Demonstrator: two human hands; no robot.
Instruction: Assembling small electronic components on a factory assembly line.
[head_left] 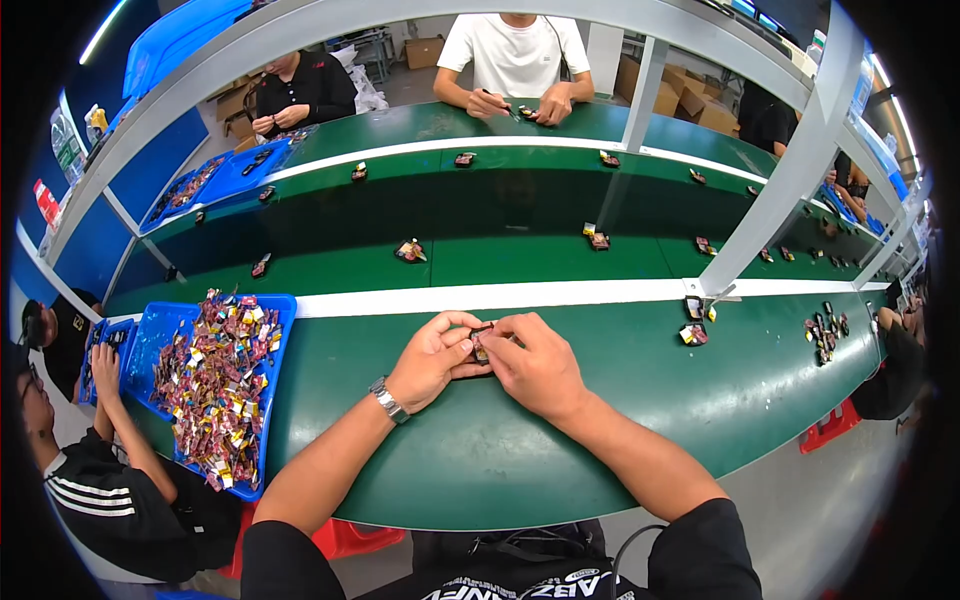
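Green and glossy, the tabletop (pixel 600 455) spreads beneath our two bare hands, which meet nearer its far edge, where a white strip (pixel 470 299) runs along it. Between them we have a small dark part (pixel 481 351), partly covered by our fingers, so we cannot make out its whole shape or whether it touches the surface below. Our left hand (pixel 428 362) curls around it from the left, thumb laid on top, a metal watch (pixel 389 400) at the wrist; our right hand (pixel 537 368) closes in from the right, thumb and fingertips pinched together on its upper side. At the left end of the tabletop we see a blue tray (pixel 152 335) heaped with small pinkish, white and yellow pieces (pixel 222 395), well apart from our hands. To our right, by the foot of a grey post (pixel 775 185) near the far edge, two dark parts (pixel 693 333) lie close together, and toward the right end sits a loose cluster of similar parts (pixel 826 335). Beyond the strip, more pieces are spaced along a green lane (pixel 500 255), and across from us a person in a white shirt (pixel 513 55) works with both hands.
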